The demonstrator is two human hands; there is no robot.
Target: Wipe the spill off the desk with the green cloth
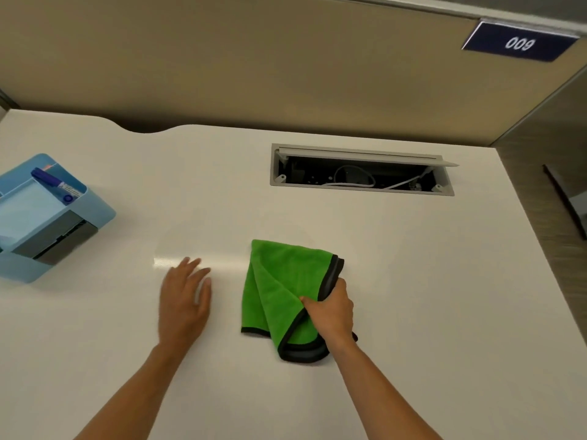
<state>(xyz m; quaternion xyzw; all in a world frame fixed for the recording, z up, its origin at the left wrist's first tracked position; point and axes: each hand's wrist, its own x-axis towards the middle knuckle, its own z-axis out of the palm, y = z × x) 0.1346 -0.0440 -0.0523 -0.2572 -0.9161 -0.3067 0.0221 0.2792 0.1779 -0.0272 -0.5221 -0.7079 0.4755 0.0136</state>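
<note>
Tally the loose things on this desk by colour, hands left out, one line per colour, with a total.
Green: 1, the green cloth, lying folded on the desk with the right hand gripping its black-trimmed edge.
Light blue: 1, the organiser box at the left edge.
Dark blue: 1, the marker lying in that box.
Total: 3.

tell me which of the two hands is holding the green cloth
The right hand: it grips the green cloth at its black edge, while the left hand is open, beside the cloth.
</note>
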